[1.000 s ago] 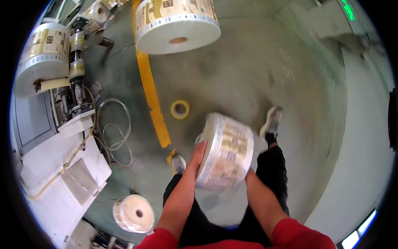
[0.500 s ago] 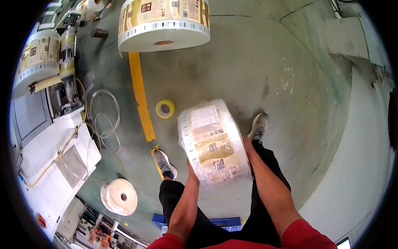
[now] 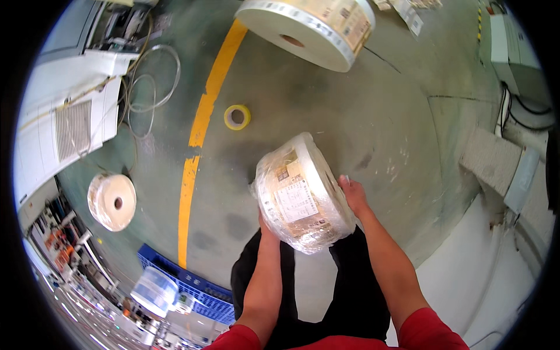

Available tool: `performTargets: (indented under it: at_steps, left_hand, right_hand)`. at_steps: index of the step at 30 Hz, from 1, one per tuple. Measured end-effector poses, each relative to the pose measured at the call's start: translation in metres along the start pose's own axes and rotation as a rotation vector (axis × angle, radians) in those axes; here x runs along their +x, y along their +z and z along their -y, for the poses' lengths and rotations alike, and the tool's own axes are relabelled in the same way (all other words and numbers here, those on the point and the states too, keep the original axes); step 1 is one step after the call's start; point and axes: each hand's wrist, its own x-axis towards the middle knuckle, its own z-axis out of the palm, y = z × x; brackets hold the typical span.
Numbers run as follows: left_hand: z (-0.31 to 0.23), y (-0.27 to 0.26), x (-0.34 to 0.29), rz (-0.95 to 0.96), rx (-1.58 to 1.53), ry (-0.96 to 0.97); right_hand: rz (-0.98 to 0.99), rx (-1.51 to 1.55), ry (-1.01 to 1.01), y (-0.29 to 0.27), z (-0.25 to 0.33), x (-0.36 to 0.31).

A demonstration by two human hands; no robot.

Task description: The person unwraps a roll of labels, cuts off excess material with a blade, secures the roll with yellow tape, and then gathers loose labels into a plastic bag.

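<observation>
Both hands hold the wrapped roll (image 3: 303, 192) in the middle of the frame. The left hand (image 3: 263, 224) is under its lower left. The right hand (image 3: 352, 195) presses its right side.

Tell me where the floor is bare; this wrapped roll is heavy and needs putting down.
Bare floor lies right of the yellow tape ring, below the big roll. Crowded on the left: cables, white machine, small roll, blue crate.

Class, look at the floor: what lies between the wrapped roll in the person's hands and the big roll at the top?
Only bare green floor separates the wrapped roll from the big roll, in the head view; the tape ring sits left.
</observation>
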Motion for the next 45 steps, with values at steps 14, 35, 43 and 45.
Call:
performTargets:
  at_steps: [14, 35, 43, 45]
  left_hand:
    - [0.02, 0.007, -0.041, -0.15, 0.144, 0.096]
    - [0.031, 0.025, -0.06, -0.442, 0.46, 0.064]
    - [0.051, 0.039, -0.094, -0.396, 0.716, 0.192]
    - [0.049, 0.051, -0.093, -0.43, 0.875, 0.109]
  right_hand:
    - [0.231, -0.317, -0.247, 0.001, 0.101, -0.038]
    - [0.654, -0.953, -0.63, 0.042, 0.149, -0.055]
    - [0.745, -0.996, -0.762, 0.037, 0.131, -0.045]
    - [0.759, -1.011, -0.791, 0.033, 0.129, -0.043]
